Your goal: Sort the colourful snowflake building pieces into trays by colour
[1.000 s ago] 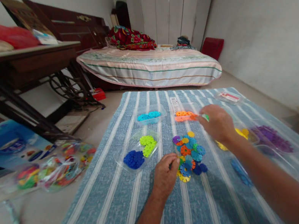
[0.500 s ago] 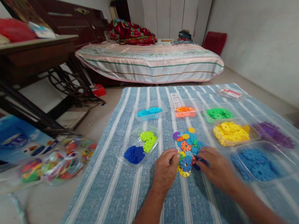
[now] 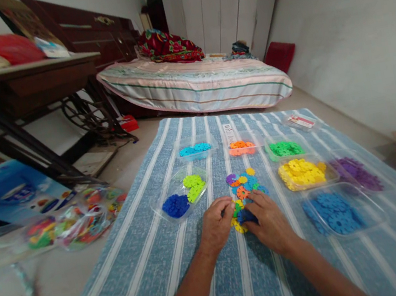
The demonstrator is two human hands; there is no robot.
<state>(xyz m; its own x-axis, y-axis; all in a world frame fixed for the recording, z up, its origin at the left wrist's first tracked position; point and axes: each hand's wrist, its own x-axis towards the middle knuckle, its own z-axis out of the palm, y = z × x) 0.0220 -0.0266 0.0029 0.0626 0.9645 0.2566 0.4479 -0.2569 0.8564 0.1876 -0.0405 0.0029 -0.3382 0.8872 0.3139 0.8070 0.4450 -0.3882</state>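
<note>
Pretty clearly someone's bedroom at home: made-up bed (image 3: 194,85), white wardrobe (image 3: 221,1), old treadle sewing desk (image 3: 18,82), striped cloth (image 3: 156,257) on the floor.

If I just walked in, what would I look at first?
Probably the bright pile of mixed plastic discs in the middle of the striped blue cloth, with the left hand and right hand on its near edge. Trays of yellow discs and blue discs sit to the right.

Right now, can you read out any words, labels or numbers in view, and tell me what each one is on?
No text is readable.
White tag on the striped cloth: dark print, too small.
Red-and-white label on a clear packet: blurred.
Blue box: logo, too blurred.
</note>
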